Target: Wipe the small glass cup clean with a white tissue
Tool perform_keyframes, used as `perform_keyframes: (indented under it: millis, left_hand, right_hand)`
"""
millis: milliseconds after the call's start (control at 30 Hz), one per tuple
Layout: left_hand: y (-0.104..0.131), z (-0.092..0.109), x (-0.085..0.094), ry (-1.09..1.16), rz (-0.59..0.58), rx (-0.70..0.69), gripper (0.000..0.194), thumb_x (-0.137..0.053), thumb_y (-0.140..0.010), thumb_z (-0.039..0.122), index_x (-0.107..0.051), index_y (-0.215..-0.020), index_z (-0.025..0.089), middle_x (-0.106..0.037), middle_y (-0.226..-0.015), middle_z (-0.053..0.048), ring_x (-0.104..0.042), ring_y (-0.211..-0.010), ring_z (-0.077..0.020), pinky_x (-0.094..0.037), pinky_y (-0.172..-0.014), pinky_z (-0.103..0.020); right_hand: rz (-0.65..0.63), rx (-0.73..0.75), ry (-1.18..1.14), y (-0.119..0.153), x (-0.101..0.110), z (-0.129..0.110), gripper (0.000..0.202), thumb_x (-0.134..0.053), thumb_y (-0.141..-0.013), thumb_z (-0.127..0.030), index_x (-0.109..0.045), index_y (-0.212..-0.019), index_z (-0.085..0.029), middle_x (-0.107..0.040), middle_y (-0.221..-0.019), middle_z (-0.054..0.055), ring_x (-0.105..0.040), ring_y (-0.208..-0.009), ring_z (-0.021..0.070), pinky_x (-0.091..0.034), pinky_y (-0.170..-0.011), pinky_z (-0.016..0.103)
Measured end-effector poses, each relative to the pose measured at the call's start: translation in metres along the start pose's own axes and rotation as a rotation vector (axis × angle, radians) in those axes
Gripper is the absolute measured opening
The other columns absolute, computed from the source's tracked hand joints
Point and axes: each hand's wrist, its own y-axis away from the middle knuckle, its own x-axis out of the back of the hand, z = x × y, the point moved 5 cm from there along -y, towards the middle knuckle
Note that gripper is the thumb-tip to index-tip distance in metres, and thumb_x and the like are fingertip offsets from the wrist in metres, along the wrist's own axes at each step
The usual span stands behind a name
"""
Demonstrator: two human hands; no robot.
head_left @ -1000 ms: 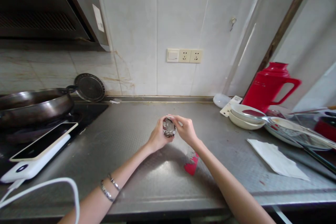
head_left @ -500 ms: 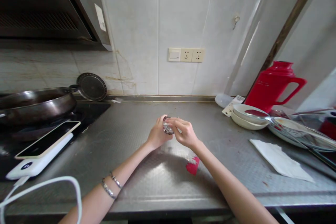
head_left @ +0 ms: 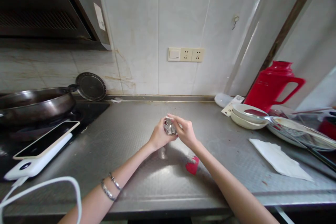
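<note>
Over the middle of the metal counter [head_left: 126,126], my left hand [head_left: 159,135] is wrapped round a small round object with a crinkled silver top [head_left: 170,127]. My right hand [head_left: 186,131] meets it from the right, its fingers pinched at the upper and right rim of the silver top. What the object is cannot be made out. A torn red scrap [head_left: 192,166] lies on the counter below, near my right forearm.
A pan [head_left: 39,103] sits on the stove at the left, with a phone [head_left: 47,140] on a white power bank and cable in front. At the right are a red thermos [head_left: 271,85], stacked bowls [head_left: 248,122], plates and a white napkin [head_left: 280,159].
My right fingers have shifted off the middle of the silver top to its edge, so more of it shows. Both hands have moved slightly right.
</note>
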Motion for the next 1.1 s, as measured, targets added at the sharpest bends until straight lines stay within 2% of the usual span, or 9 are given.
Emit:
perform_keyframes:
  millis: [167, 333, 500, 567, 633, 733, 800, 933, 1100]
  left_hand:
    - [-0.002, 0.003, 0.004, -0.042, 0.036, 0.027, 0.069, -0.078, -0.057, 0.025, -0.047, -0.119, 0.019, -0.068, -0.102, -0.006, -0.066, -0.087, -0.0212, -0.051, -0.074, -0.031]
    - [-0.006, -0.008, 0.009, -0.026, 0.108, 0.054, 0.062, -0.077, -0.058, 0.028, -0.050, -0.113, 0.017, -0.069, -0.101, -0.007, -0.066, -0.089, -0.0227, -0.053, -0.077, -0.033]
    - [-0.006, -0.018, 0.011, 0.036, 0.083, 0.128, 0.056, -0.071, -0.063, 0.024, -0.049, -0.114, 0.017, -0.069, -0.092, -0.003, -0.066, -0.074, -0.0192, -0.054, -0.058, -0.028]
    - [-0.006, -0.019, 0.010, 0.040, 0.063, 0.182, 0.061, -0.072, -0.062, 0.025, -0.047, -0.117, 0.017, -0.068, -0.093, -0.004, -0.066, -0.070, -0.0188, -0.052, -0.051, -0.026]
    - [-0.006, -0.018, 0.010, 0.053, 0.062, 0.195, 0.068, -0.076, -0.060, 0.030, -0.045, -0.119, 0.017, -0.067, -0.099, -0.007, -0.066, -0.075, -0.0200, -0.053, -0.053, -0.027]
    - [-0.006, -0.014, 0.006, 0.099, 0.053, 0.111, 0.072, -0.080, -0.057, 0.033, -0.045, -0.118, 0.017, -0.066, -0.105, -0.008, -0.065, -0.089, -0.0214, -0.055, -0.071, -0.032]
    - [-0.005, -0.011, 0.002, 0.122, 0.028, 0.051, 0.074, -0.082, -0.055, 0.031, -0.044, -0.118, 0.018, -0.066, -0.105, -0.007, -0.065, -0.093, -0.0213, -0.052, -0.082, -0.034]
    - [-0.002, -0.005, -0.003, 0.103, -0.001, 0.002, 0.073, -0.082, -0.055, 0.026, -0.046, -0.118, 0.018, -0.066, -0.107, -0.008, -0.065, -0.095, -0.0218, -0.051, -0.084, -0.033]
    - [-0.002, 0.000, -0.002, 0.045, 0.022, -0.016, 0.061, -0.077, -0.057, 0.022, -0.051, -0.112, 0.017, -0.066, -0.108, -0.007, -0.064, -0.095, -0.0217, -0.051, -0.082, -0.031]
  right_hand:
    - [-0.067, 0.194, 0.037, 0.004, -0.002, -0.010, 0.032, -0.039, -0.094, -0.023, -0.064, -0.114, -0.024, -0.068, -0.117, 0.007, -0.060, -0.115, 0.0208, -0.048, -0.100, 0.039]
    - [-0.142, 0.399, 0.106, 0.009, -0.007, -0.020, 0.034, -0.042, -0.092, -0.017, -0.060, -0.120, -0.023, -0.066, -0.120, 0.008, -0.056, -0.120, 0.0212, -0.047, -0.102, 0.042]
    - [-0.230, 0.474, 0.109, 0.014, -0.011, -0.030, 0.029, -0.044, -0.091, -0.015, -0.063, -0.113, -0.022, -0.070, -0.109, 0.009, -0.059, -0.116, 0.0214, -0.051, -0.097, 0.039]
    - [-0.201, 0.448, 0.073, 0.013, -0.008, -0.033, 0.029, -0.043, -0.091, -0.016, -0.064, -0.110, -0.023, -0.071, -0.108, 0.008, -0.062, -0.110, 0.0208, -0.053, -0.094, 0.037]
    - [-0.065, 0.341, 0.038, 0.009, 0.001, -0.031, 0.028, -0.042, -0.093, -0.018, -0.066, -0.107, -0.023, -0.071, -0.107, 0.007, -0.065, -0.106, 0.0200, -0.053, -0.093, 0.036]
    - [0.191, 0.107, 0.029, 0.004, 0.014, -0.018, 0.028, -0.043, -0.094, -0.026, -0.068, -0.106, -0.025, -0.071, -0.108, 0.005, -0.066, -0.103, 0.0206, -0.053, -0.092, 0.037]
    - [0.251, 0.021, 0.031, 0.002, 0.016, -0.009, 0.027, -0.044, -0.093, -0.028, -0.068, -0.106, -0.025, -0.071, -0.110, 0.006, -0.066, -0.104, 0.0214, -0.053, -0.092, 0.037]
    - [0.099, 0.049, 0.037, 0.000, 0.005, -0.002, 0.028, -0.043, -0.093, -0.026, -0.068, -0.107, -0.023, -0.071, -0.109, 0.007, -0.066, -0.103, 0.0213, -0.055, -0.089, 0.035]
    - [-0.074, 0.313, 0.159, 0.007, -0.006, -0.013, 0.030, -0.040, -0.095, -0.019, -0.063, -0.115, -0.021, -0.068, -0.116, 0.008, -0.060, -0.115, 0.0193, -0.050, -0.099, 0.037]
